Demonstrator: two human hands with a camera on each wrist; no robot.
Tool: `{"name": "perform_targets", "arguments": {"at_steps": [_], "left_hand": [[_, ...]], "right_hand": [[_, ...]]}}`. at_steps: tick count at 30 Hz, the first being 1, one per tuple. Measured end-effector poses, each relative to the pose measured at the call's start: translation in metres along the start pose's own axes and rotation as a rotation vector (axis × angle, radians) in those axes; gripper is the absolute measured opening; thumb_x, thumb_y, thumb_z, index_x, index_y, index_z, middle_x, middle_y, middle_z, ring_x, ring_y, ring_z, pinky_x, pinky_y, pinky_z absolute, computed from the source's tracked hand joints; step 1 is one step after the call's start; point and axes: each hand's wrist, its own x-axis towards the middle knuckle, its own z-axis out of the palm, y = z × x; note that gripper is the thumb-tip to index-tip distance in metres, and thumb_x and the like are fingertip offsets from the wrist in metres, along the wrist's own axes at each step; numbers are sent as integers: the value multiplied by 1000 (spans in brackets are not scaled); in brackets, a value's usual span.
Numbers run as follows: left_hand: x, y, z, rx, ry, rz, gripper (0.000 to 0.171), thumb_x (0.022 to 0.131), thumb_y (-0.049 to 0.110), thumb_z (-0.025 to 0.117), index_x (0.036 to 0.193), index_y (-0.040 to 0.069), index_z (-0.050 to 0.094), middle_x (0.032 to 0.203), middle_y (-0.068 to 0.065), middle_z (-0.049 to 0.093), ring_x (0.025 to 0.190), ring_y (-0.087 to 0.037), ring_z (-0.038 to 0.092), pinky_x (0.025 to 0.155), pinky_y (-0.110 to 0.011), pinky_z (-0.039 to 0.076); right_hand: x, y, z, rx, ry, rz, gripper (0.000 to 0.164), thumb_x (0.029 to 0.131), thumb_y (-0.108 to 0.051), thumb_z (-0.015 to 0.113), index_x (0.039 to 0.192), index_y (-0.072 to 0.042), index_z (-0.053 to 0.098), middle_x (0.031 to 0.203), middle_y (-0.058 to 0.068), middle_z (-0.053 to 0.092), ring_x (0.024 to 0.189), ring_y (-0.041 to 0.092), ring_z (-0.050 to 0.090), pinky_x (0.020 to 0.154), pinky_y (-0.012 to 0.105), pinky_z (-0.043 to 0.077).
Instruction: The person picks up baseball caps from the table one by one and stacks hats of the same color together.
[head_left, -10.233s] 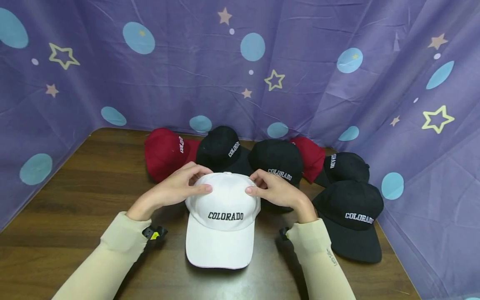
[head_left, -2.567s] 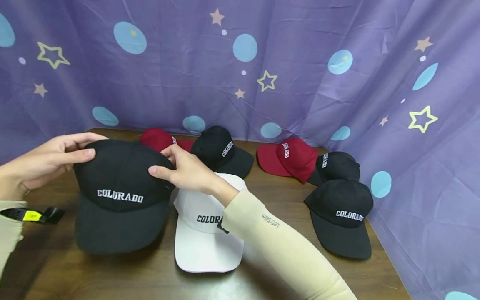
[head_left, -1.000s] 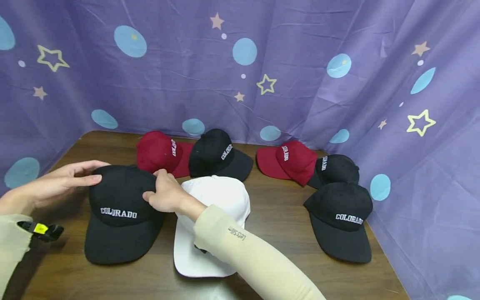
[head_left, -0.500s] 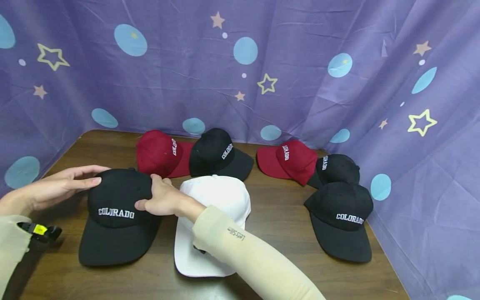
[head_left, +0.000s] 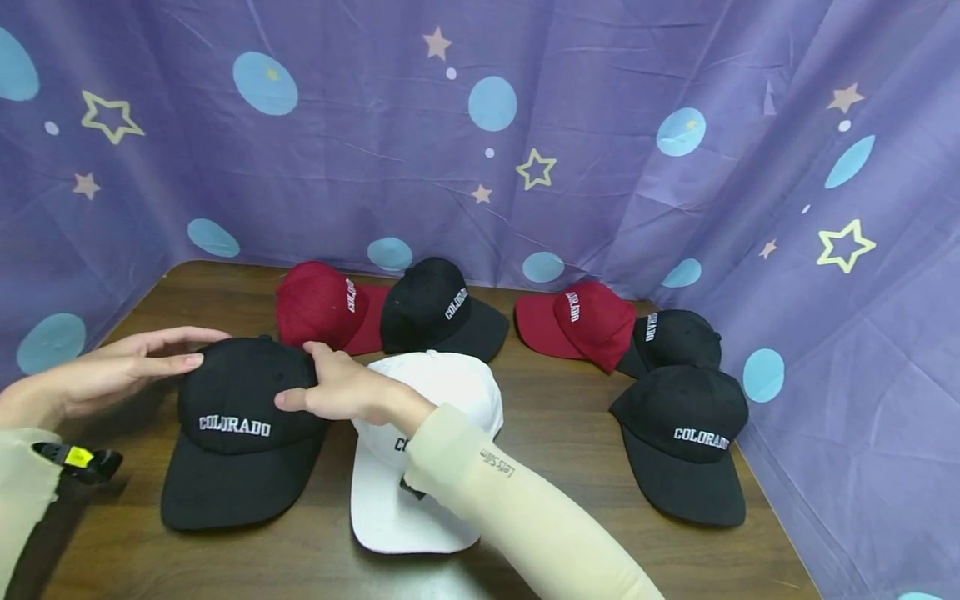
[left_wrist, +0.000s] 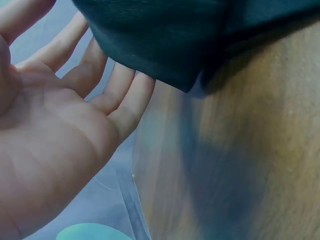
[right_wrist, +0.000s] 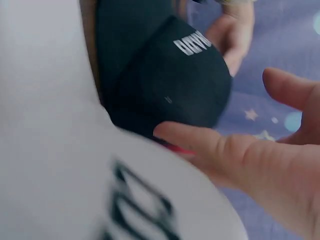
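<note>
Left hand (head_left: 135, 368) and right hand (head_left: 341, 390) flank the near-left black cap (head_left: 243, 437), fingers extended, neither gripping. It sits on the bench (head_left: 558, 442), left of the white cap (head_left: 401, 504). Step (my reading): settling placement; next calls for clean withdrawal.

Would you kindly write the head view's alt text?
A person's left hand and right hand flank a black cap on a table, beside a white cap. Behind and to the right lie two red caps and three other black caps.

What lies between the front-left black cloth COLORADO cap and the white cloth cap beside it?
The head view shows a strip of bare brown wooden tabletop between the black cap and white cap, with the right hand across its far end.
</note>
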Motion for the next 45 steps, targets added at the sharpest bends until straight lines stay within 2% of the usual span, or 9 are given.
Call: {"name": "perform_targets", "arguments": {"at_steps": [3, 6, 10, 15, 28, 33, 38, 41, 45], "left_hand": [[-1, 3, -1, -20, 44, -6, 46, 115, 8, 39, 162, 9, 39, 148, 12, 61, 131, -1, 59, 99, -19, 50], [-1, 12, 0, 58, 157, -24, 45, 116, 14, 43, 160, 12, 42, 146, 19, 58, 128, 5, 56, 95, -17, 50], [1, 37, 7, 244, 328, -66, 46, 114, 31, 51, 158, 16, 47, 140, 23, 55, 124, 12, 48, 87, -12, 43], [9, 74, 26, 328, 416, -42, 47, 111, 38, 57, 154, 21, 51, 138, 22, 56, 119, 11, 51, 85, -11, 41], [60, 150, 105, 304, 467, 108, 47, 107, 33, 65, 152, 20, 54, 145, -4, 60, 118, -11, 60, 89, -10, 48], [86, 156, 131, 289, 429, 137, 47, 107, 27, 67, 150, 17, 55, 146, -8, 61, 126, -24, 61, 95, -13, 47], [110, 154, 152, 231, 419, 125, 49, 106, 22, 67, 152, 13, 53, 147, -12, 59, 131, -32, 59, 111, -41, 49], [125, 152, 160, 181, 416, 100, 52, 106, 20, 65, 155, 11, 50, 148, -15, 58, 133, -35, 58, 114, -52, 46], [145, 147, 162, 137, 410, 70, 52, 107, 18, 63, 155, 8, 48, 152, -19, 55, 137, -36, 56, 117, -53, 44]], "right_hand": [[-9, 1, -19, 76, -44, -35, 82, 98, -32, 73, 166, -16, 29, 154, 0, 47, 135, 13, 45, 111, 34, 49], [-21, 3, -39, 135, -61, -75, 81, 100, -30, 71, 167, -17, 27, 159, 3, 44, 141, 18, 44, 109, 32, 50], [-41, 6, -65, 184, -54, -148, 76, 103, -29, 68, 167, -20, 28, 163, 5, 42, 143, 18, 48, 109, 30, 50], [-72, 13, -97, 163, -15, -246, 69, 105, -28, 65, 165, -21, 33, 159, 2, 47, 135, 16, 57, 111, 32, 50], [-121, 56, -145, 199, 247, -296, 60, 106, -20, 65, 161, -20, 42, 156, 0, 51, 144, 22, 53, 118, 44, 45], [-125, 76, -149, 199, 342, -292, 59, 106, -19, 66, 161, -20, 43, 156, 2, 52, 144, 21, 53, 118, 44, 45], [-129, 95, -153, 148, 428, -300, 63, 105, -21, 69, 161, -20, 43, 159, 2, 50, 147, 24, 49, 117, 47, 46], [-129, 106, -155, 121, 490, -302, 62, 104, -19, 69, 161, -19, 44, 160, 5, 49, 148, 27, 48, 117, 49, 46], [-129, 116, -155, 86, 549, -290, 62, 104, -17, 69, 160, -14, 44, 160, 10, 49, 148, 33, 48, 116, 53, 46]]}}
